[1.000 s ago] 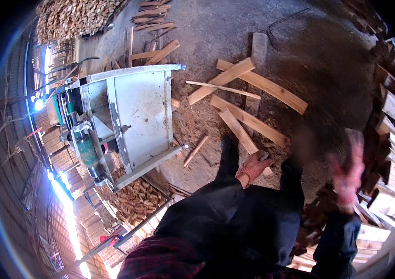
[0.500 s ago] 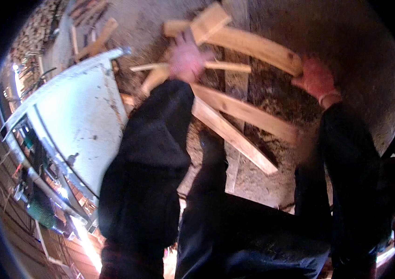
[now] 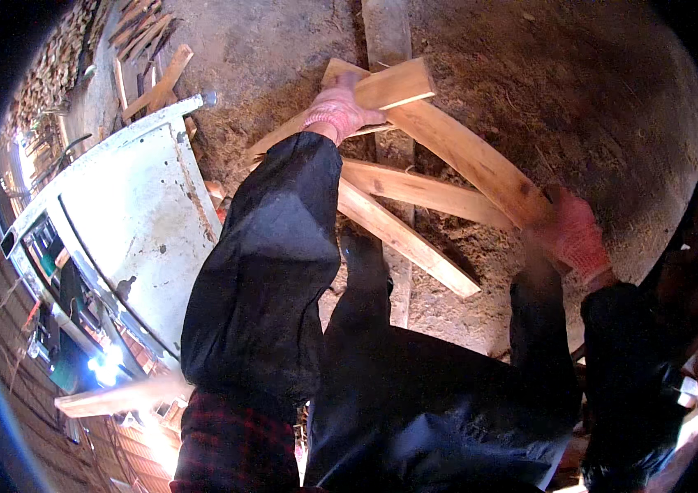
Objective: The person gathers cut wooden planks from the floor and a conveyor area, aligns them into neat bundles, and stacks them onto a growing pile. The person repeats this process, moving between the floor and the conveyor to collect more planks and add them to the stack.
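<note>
My left hand (image 3: 335, 108), in a pinkish-red knit glove, is closed on a wooden board (image 3: 398, 85) that slants across the pile; its fingertips are partly blurred. Under that piece lies one end of a longer board (image 3: 472, 156). At its other end, my right hand (image 3: 577, 237), gloved the same way, has its fingers round the wood. Two more boards (image 3: 425, 193) (image 3: 408, 237) spread out below on the dirt floor, their upper ends hidden behind my left forearm.
To the left stands a worn white metal machine table (image 3: 131, 205). A separate plank (image 3: 119, 396) shows at lower left. Scrap wood (image 3: 160, 82) lies beyond the machine, with stacked wood (image 3: 49, 70) farther off. A flat strip (image 3: 386, 33) runs along the dirt floor.
My right hand has moved down and taken the long board's end, which swung lower. The left hand has shifted slightly, and the thin stick under it is now mostly hidden.
</note>
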`<move>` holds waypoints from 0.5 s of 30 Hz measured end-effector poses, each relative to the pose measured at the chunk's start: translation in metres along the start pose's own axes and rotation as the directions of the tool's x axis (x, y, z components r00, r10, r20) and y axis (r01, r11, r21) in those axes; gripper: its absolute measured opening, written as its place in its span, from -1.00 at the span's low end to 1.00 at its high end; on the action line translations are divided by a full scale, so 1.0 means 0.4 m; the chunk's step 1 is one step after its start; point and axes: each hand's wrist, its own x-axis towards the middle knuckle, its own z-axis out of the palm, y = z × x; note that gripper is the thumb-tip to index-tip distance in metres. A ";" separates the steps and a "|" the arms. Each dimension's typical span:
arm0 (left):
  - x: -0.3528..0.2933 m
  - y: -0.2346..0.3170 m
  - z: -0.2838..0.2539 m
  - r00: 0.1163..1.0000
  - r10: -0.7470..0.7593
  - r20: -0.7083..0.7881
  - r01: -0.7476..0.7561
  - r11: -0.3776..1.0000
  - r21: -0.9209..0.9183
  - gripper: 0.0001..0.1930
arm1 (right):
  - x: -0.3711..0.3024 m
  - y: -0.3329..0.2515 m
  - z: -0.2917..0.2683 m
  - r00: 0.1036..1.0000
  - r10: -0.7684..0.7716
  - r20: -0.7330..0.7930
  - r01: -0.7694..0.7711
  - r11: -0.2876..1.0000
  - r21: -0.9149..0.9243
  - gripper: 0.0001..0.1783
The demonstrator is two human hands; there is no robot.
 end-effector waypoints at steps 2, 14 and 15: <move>-0.038 0.036 0.023 0.990 0.138 -0.041 -0.127 0.971 0.202 0.03 | -0.059 0.035 0.025 0.999 0.031 0.016 -0.032 0.998 0.055 -0.27; -0.562 0.252 0.219 0.582 0.810 -0.074 -0.808 0.586 0.062 -0.44 | -0.235 0.097 -0.069 0.927 0.299 -0.226 -0.199 0.903 0.380 -0.37; -0.575 0.254 0.280 0.558 0.829 -0.032 -0.825 0.558 0.091 -0.46 | -0.241 0.108 -0.075 0.930 0.260 -0.261 -0.142 0.907 0.397 -0.37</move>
